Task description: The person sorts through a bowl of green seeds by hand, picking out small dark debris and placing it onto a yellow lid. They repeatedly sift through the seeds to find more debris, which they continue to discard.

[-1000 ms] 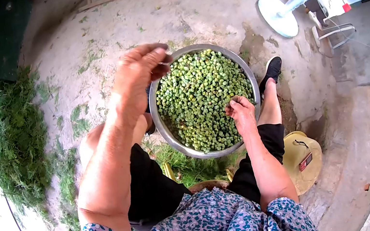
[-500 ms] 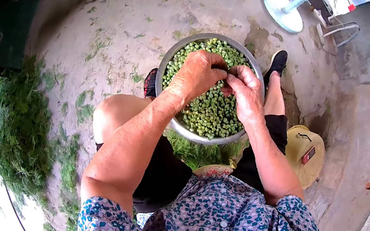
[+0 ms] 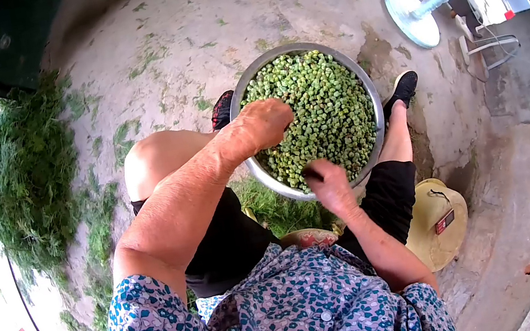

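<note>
A wide metal basin stands between my legs, filled with small round green pods or berries. Over its left side is my left hand, fingers curled closed with the tips turned away from view, so anything pinched in them is hidden. My right hand hovers by the basin's near rim, low over the green pieces. Its fingers point down and left, smeared by motion, and whatever they may hold cannot be made out.
Feathery green stems are heaped on the floor at left, with more greenery under the basin's near side. A straw hat with a small red-and-black box lies at right. A fan's round base stands at upper right.
My hands were together over the basin's middle and are now apart. The left has drawn back leftward; the right has dropped toward the near rim.
</note>
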`<action>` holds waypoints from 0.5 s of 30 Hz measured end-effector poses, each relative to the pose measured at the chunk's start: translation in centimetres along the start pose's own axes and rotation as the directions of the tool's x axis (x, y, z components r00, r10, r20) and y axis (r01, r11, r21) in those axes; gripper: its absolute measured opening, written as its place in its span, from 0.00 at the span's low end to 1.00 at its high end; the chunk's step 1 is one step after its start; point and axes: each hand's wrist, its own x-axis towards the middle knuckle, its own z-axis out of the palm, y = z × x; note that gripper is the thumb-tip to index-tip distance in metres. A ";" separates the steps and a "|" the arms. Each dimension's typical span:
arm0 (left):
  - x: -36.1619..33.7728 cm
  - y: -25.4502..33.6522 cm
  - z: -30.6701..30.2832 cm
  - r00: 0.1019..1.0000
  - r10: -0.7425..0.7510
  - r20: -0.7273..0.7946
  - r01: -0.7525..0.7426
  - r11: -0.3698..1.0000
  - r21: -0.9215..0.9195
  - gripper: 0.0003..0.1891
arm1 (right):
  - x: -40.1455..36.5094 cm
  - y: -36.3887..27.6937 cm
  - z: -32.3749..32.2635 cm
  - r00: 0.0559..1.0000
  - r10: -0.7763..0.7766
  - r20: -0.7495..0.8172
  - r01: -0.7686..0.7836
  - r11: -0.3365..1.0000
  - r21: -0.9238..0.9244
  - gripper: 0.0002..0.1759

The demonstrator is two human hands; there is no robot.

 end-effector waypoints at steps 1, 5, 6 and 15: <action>-0.1 -0.2 0.3 1.000 0.006 -0.004 -0.006 1.000 0.028 0.10 | -0.7 1.0 1.0 0.997 -0.028 0.077 0.033 0.998 -0.058 0.12; -0.2 -0.9 0.8 0.998 0.037 -0.048 -0.034 0.997 0.063 0.11 | -2.8 3.0 4.2 0.960 0.014 0.279 -0.007 1.000 -0.024 0.13; -0.2 -0.9 0.5 0.996 0.031 -0.079 -0.028 0.999 0.042 0.10 | -3.2 3.5 4.7 0.947 0.028 0.320 -0.010 0.998 -0.056 0.14; -0.2 -0.2 -4.9 0.984 -0.125 -0.129 0.111 0.988 -0.109 0.15 | -1.6 7.5 5.0 0.954 0.037 0.299 0.061 0.948 -0.312 0.13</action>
